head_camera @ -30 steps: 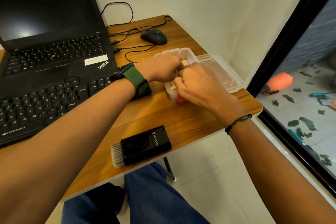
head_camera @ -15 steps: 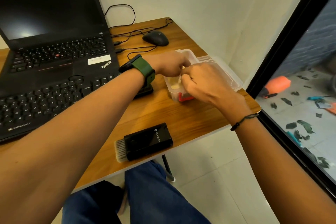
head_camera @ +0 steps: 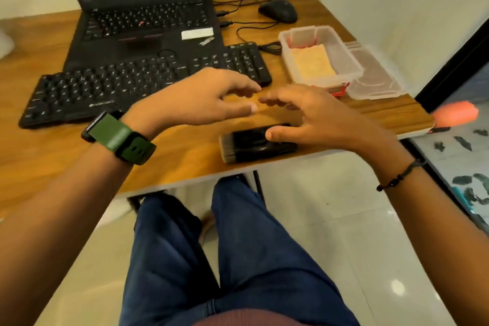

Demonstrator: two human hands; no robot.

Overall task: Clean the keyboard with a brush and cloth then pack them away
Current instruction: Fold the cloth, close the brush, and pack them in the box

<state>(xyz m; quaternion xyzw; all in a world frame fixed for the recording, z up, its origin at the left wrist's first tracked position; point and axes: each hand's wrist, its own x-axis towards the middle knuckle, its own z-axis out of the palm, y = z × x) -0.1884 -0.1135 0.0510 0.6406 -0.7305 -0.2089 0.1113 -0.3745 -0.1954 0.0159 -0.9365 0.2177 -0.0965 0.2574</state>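
A black brush [head_camera: 256, 143] with grey bristles lies near the table's front edge. My right hand [head_camera: 315, 116] hovers over its right end, fingers spread, thumb near the casing. My left hand [head_camera: 203, 98] is open just left of it, above the table, holding nothing. A folded yellow cloth [head_camera: 312, 64] lies inside the clear plastic box [head_camera: 346, 60] at the right. The box's lid [head_camera: 375, 82] rests beside it. The black external keyboard [head_camera: 132, 87] sits in front of the laptop [head_camera: 143, 7].
A black mouse [head_camera: 277, 10] and its cables lie at the back right. The table's front edge [head_camera: 291, 160] runs just below the brush, with my legs in blue jeans under it. A dark window frame stands at the far right.
Both hands have left the plastic box and moved back toward the brush at the front edge. The cloth now lies flat in the box. The camera has tilted down.
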